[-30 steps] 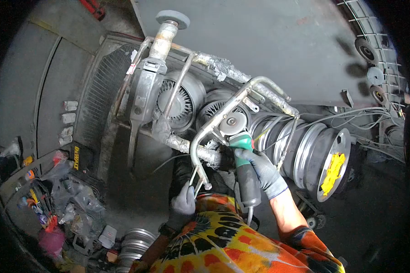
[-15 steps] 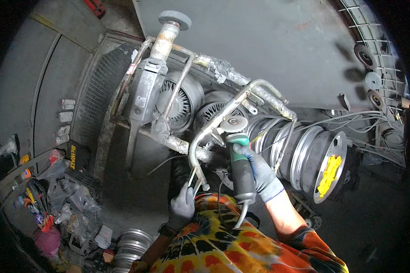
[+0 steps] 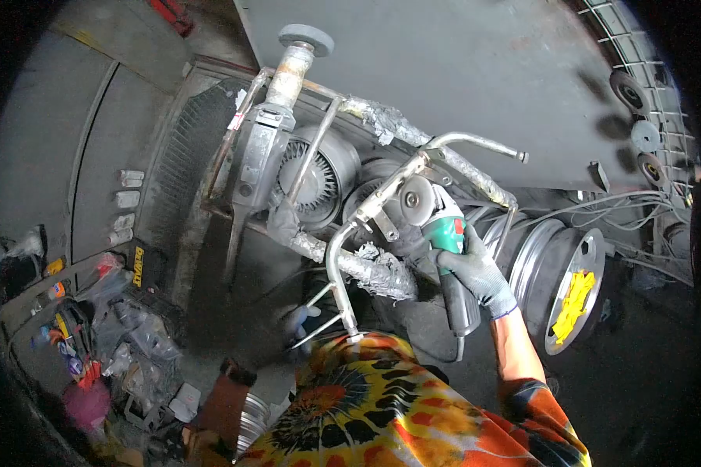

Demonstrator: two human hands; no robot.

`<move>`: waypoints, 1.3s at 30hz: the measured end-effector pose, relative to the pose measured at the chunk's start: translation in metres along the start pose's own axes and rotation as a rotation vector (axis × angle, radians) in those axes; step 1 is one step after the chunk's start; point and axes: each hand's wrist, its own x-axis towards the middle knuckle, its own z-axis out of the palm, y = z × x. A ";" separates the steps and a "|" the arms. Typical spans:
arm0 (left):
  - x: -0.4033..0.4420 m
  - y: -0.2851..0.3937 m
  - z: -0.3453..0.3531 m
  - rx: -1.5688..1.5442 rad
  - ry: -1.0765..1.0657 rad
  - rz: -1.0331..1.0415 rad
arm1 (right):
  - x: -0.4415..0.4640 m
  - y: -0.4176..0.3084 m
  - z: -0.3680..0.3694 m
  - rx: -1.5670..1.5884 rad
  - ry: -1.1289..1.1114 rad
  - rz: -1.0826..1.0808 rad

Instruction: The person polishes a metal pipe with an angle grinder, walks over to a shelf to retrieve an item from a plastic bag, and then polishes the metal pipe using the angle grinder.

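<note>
My right hand (image 3: 481,274), in a grey glove, is wrapped round the green and black body of an angle grinder (image 3: 449,237). The grinder's round disc (image 3: 417,200) is beside the bent tube of a metal tubular frame (image 3: 336,261), and I cannot tell if they touch. This frame leans over a padded metal stand (image 3: 311,247), its lower end near my shirt. My gloved left hand (image 3: 302,321) is low by the frame's two thin prongs (image 3: 317,331). It is dark, blurred and partly hidden, so its grip does not show.
Silver wheel rims (image 3: 531,249) lie in a row at right, the end one holding a yellow cloth (image 3: 572,307). A vertical machine with a grey wheel (image 3: 306,39) stands at left. Cables (image 3: 607,204) run along the right. Bags and tools (image 3: 125,335) clutter the lower left.
The grinder has moved right and its disc has tilted. The tubular frame has turned, its upper arm now pointing further right. My left hand has shifted slightly up and left.
</note>
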 end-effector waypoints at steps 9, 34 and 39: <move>0.002 -0.003 -0.030 -0.617 -0.066 -0.377 | 0.023 0.028 0.003 -0.008 -0.159 -0.135; 0.001 -0.008 -0.053 -0.151 -0.024 -0.080 | 0.065 0.026 -0.012 -0.409 -0.171 -0.390; 0.002 0.005 -0.057 -0.557 -0.072 -0.485 | 0.055 0.027 -0.008 -0.412 -0.079 -0.379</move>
